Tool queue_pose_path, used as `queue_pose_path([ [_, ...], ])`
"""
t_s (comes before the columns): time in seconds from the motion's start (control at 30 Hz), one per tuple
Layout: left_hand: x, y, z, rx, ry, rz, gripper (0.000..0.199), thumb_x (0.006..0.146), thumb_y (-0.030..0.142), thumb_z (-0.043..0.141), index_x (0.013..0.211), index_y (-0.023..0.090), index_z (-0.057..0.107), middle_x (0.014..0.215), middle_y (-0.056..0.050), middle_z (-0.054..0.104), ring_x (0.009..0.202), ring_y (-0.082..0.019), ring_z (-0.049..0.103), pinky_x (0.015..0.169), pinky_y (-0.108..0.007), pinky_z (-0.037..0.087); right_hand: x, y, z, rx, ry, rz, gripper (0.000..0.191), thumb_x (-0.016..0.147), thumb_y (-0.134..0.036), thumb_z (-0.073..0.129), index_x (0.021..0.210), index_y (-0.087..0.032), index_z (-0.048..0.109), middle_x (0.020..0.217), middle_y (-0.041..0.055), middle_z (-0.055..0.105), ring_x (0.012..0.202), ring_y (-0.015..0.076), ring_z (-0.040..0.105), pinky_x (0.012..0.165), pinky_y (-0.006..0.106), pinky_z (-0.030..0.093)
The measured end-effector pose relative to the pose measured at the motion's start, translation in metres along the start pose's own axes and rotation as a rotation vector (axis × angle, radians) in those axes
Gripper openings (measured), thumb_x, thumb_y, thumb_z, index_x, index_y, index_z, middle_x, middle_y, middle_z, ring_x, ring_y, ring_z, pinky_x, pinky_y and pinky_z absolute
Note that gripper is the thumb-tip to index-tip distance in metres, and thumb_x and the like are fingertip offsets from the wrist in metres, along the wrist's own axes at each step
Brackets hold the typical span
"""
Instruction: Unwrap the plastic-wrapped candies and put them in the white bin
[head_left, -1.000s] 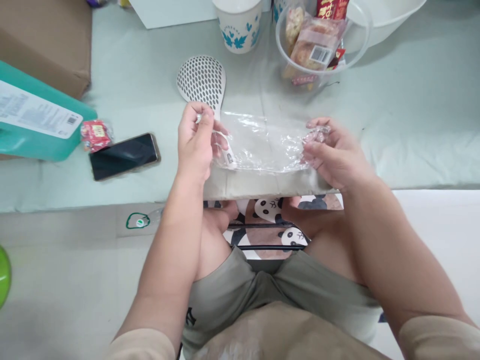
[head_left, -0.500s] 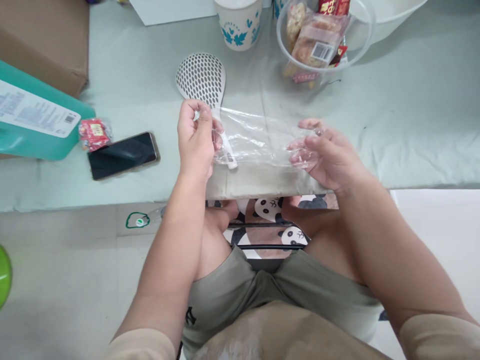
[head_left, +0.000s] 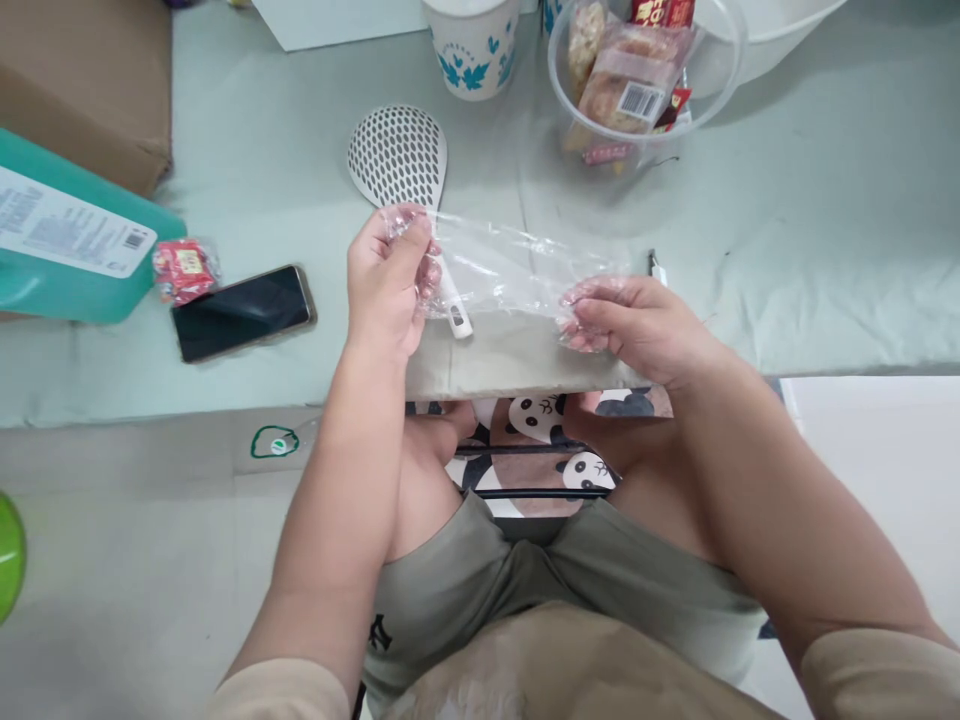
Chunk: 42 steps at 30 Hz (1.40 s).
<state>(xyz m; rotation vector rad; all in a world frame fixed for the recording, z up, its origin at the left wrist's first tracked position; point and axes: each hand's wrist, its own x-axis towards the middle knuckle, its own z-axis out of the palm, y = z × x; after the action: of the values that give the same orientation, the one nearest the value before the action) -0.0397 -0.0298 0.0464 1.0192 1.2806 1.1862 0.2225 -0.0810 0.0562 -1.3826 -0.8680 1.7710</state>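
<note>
A clear plastic film or bag [head_left: 502,265] is stretched between my two hands above the table's near edge. My left hand [head_left: 390,280] is closed on its left end, thumb against the fingers. Its right end is bunched in my right hand [head_left: 630,325], whose fingers pinch it. Behind the film and my left hand lies a white slotted spoon [head_left: 397,155], its handle end pointing toward me and partly seen through the plastic. Just beyond my right hand, a small white and dark object [head_left: 656,268] shows in part.
On the green-grey cloth [head_left: 255,170] are a phone [head_left: 244,312], a red packet [head_left: 184,270], a teal bottle [head_left: 75,235] and a cardboard box [head_left: 82,80] at left. Behind stand a paper cup [head_left: 472,50], a clear tub of snacks [head_left: 645,125] and a white bowl [head_left: 780,40].
My right hand has moved slightly left and down, its fingers closing more on the film. The small object beyond it has come into view. My left hand has shifted slightly left.
</note>
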Motion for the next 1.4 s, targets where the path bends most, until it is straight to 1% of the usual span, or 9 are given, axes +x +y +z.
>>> queue_pose_path([
  [0.23, -0.006, 0.006, 0.000, -0.030, -0.105, -0.109, 0.050, 0.070, 0.027, 0.090, 0.112, 0.027, 0.064, 0.103, 0.000, 0.075, 0.098, -0.019, 0.075, 0.073, -0.028, 0.055, 0.006, -0.002, -0.002, 0.096, 0.205, -0.281, 0.007, 0.084, -0.026, 0.077, 0.080, -0.023, 0.073, 0.065, -0.0037, 0.066, 0.052, 0.0084, 0.060, 0.049, 0.020, 0.054],
  [0.37, -0.006, 0.005, 0.003, 0.049, -0.043, -0.017, 0.028, 0.079, 0.024, 0.081, 0.102, 0.025, 0.066, 0.102, -0.003, 0.076, 0.105, -0.021, 0.076, 0.076, -0.028, 0.058, 0.006, -0.004, -0.004, 0.057, 0.291, -0.342, 0.007, 0.088, -0.026, 0.075, 0.082, -0.023, 0.072, 0.059, -0.0038, 0.058, 0.047, 0.0086, 0.052, 0.045, 0.023, 0.047],
  [0.47, -0.011, 0.011, 0.006, -0.052, -0.098, -0.050, 0.023, 0.081, 0.021, 0.079, 0.101, 0.025, 0.069, 0.103, -0.002, 0.078, 0.096, -0.015, 0.076, 0.080, -0.027, 0.061, 0.007, -0.003, -0.006, 0.052, 0.317, -0.381, 0.008, 0.087, -0.032, 0.076, 0.086, -0.026, 0.071, 0.059, -0.0049, 0.054, 0.047, 0.0101, 0.050, 0.044, 0.025, 0.045],
  [0.7, -0.017, 0.018, 0.007, 0.102, -0.173, -0.234, 0.016, 0.087, 0.029, 0.074, 0.101, 0.024, 0.072, 0.072, 0.001, 0.074, 0.060, -0.012, 0.071, 0.049, -0.020, 0.053, 0.006, -0.004, -0.009, 0.111, 0.255, -0.379, 0.015, 0.081, -0.035, 0.078, 0.089, -0.031, 0.066, 0.062, -0.0058, 0.052, 0.048, 0.0108, 0.049, 0.048, 0.027, 0.043],
  [0.9, -0.012, 0.020, 0.005, -0.161, -0.193, -0.175, 0.006, 0.079, 0.026, 0.071, 0.080, 0.023, 0.065, 0.059, 0.004, 0.065, 0.049, -0.010, 0.063, 0.041, -0.017, 0.043, 0.004, -0.009, -0.003, 0.189, 0.242, -0.414, 0.023, 0.072, -0.032, 0.076, 0.080, -0.029, 0.055, 0.060, -0.0072, 0.051, 0.047, 0.0102, 0.043, 0.046, 0.025, 0.036],
  [1.1, 0.001, 0.005, -0.003, -0.246, -0.248, -0.099, 0.047, 0.083, 0.064, 0.069, 0.069, 0.020, 0.056, 0.063, -0.001, 0.061, 0.061, -0.013, 0.063, 0.052, -0.026, 0.049, 0.005, -0.007, -0.001, 0.186, 0.198, -0.496, 0.022, 0.072, -0.046, 0.057, 0.066, -0.025, 0.059, 0.055, 0.0007, 0.055, 0.051, 0.0162, 0.056, 0.047, 0.029, 0.043],
  [1.23, 0.007, -0.008, -0.003, -0.173, -0.149, 0.013, 0.055, 0.063, 0.044, 0.097, 0.077, 0.021, 0.050, 0.070, 0.005, 0.057, 0.070, -0.008, 0.060, 0.067, -0.025, 0.051, 0.004, -0.001, -0.002, -0.093, 0.247, -0.462, 0.025, 0.083, -0.037, 0.062, 0.063, -0.023, 0.062, 0.062, 0.0015, 0.062, 0.057, 0.0143, 0.059, 0.055, 0.028, 0.049],
  [1.33, 0.012, -0.015, -0.002, -0.196, -0.073, 0.068, 0.062, 0.054, 0.041, 0.103, 0.083, 0.022, 0.050, 0.076, 0.006, 0.057, 0.079, -0.009, 0.061, 0.070, -0.027, 0.049, 0.002, 0.001, -0.002, -0.276, 0.268, -0.428, 0.004, 0.081, -0.022, 0.072, 0.081, -0.023, 0.069, 0.065, -0.0028, 0.063, 0.060, 0.0127, 0.061, 0.062, 0.028, 0.053],
  [1.4, 0.016, -0.018, -0.004, -0.194, -0.049, 0.086, 0.062, 0.056, 0.043, 0.102, 0.088, 0.024, 0.053, 0.079, 0.006, 0.059, 0.086, -0.011, 0.061, 0.073, -0.028, 0.049, 0.000, 0.001, -0.002, -0.288, 0.218, -0.378, 0.027, 0.077, -0.018, 0.077, 0.102, -0.025, 0.069, 0.067, -0.0050, 0.064, 0.061, 0.0136, 0.064, 0.066, 0.029, 0.056],
])
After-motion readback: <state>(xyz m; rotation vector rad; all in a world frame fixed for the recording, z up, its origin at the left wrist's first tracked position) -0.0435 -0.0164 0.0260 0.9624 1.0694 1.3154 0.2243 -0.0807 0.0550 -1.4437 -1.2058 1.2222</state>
